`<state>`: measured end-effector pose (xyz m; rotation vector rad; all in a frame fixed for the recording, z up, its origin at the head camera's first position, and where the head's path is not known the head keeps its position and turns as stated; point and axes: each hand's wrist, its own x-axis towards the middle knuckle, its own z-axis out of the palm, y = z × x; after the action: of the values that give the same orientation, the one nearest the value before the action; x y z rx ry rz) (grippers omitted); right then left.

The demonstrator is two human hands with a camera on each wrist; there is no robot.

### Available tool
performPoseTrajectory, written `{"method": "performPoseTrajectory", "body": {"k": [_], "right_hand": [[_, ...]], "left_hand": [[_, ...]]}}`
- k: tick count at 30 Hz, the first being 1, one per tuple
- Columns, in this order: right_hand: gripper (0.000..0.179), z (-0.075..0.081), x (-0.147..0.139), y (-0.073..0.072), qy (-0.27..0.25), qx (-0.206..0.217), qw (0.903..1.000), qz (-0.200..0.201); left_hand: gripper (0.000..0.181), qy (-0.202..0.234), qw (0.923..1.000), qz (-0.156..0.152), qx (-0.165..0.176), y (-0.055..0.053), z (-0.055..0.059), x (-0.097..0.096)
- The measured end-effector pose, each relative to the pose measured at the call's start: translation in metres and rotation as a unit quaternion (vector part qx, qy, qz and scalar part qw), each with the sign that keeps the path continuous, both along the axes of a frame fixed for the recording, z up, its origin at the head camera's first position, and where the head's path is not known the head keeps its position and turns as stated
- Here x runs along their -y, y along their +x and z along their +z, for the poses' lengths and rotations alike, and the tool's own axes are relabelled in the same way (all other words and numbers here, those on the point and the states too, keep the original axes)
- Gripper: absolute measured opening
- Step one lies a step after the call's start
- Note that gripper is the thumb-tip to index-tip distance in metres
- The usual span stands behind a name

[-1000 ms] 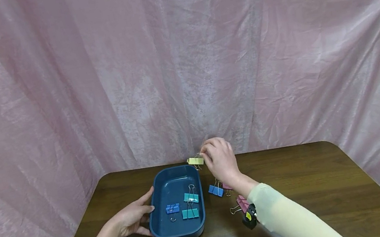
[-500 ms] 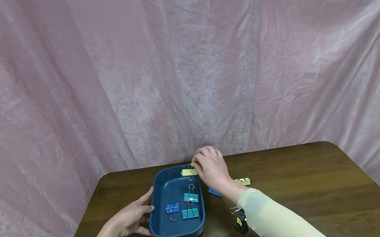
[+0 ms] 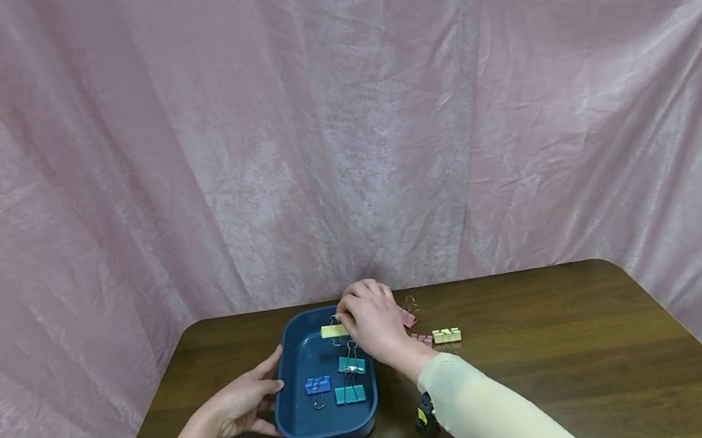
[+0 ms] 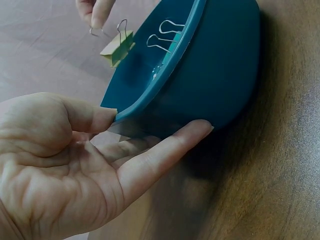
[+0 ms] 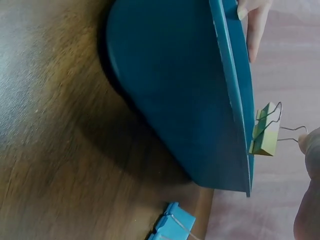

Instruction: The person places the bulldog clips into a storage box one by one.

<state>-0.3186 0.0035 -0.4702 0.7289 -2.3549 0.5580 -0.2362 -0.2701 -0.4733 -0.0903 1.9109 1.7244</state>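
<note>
My right hand (image 3: 374, 323) pinches a yellow binder clip (image 3: 332, 330) by a wire handle, over the far end of a dark blue plastic bin (image 3: 331, 434). In the right wrist view the clip (image 5: 267, 131) hangs beside the bin's rim. At the bin's left side, my left hand (image 3: 245, 403) holds it steady, thumb at the rim (image 4: 172, 70) and fingers stretched along the outer wall. Inside the bin lie a blue binder clip (image 3: 318, 386) and two teal ones, one farther back (image 3: 351, 364) and one nearer (image 3: 350, 395).
On the brown wooden table (image 3: 557, 370), right of the bin, lie a yellow binder clip (image 3: 447, 335) and pink ones (image 3: 407, 316), partly behind my right arm. A blue clip (image 5: 175, 222) shows near the bin in the right wrist view. A pink curtain (image 3: 337, 136) hangs behind the table.
The right hand has carried the yellow binder clip left and nearer, from beyond the bin's far right corner to over its inside. The left hand and bin stay nearly still.
</note>
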Motion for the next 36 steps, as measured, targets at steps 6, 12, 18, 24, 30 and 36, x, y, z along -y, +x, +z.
{"method": "performPoseTrajectory", "body": {"k": [6, 12, 18, 24, 30, 36], "right_hand": [[0.026, 0.006, 0.002, 0.003, 0.014, 0.055, 0.9984, 0.001], [0.037, 0.007, -0.009, 0.002, 0.015, 0.060, 0.9980, -0.010], [0.038, 0.010, -0.022, 0.001, 0.004, 0.066, 0.9977, -0.016], [0.038, 0.015, -0.030, 0.000, -0.012, 0.059, 0.9982, -0.007], [0.037, 0.025, -0.035, 0.001, -0.028, 0.047, 0.9985, -0.003], [0.037, 0.035, -0.042, 0.005, -0.035, 0.042, 0.9985, 0.008]], "left_hand": [[0.070, 0.005, 1.0000, -0.006, -0.002, 0.001, 0.001, 0.000], [0.070, 0.004, 1.0000, -0.008, 0.001, 0.001, 0.002, 0.000], [0.071, 0.002, 1.0000, -0.008, -0.001, -0.002, 0.000, 0.002], [0.070, 0.006, 0.9999, -0.009, 0.001, -0.001, 0.000, 0.003], [0.070, 0.007, 0.9999, -0.008, 0.000, 0.000, 0.001, 0.004], [0.070, 0.009, 0.9999, -0.010, 0.000, 0.000, 0.000, 0.003]]}}
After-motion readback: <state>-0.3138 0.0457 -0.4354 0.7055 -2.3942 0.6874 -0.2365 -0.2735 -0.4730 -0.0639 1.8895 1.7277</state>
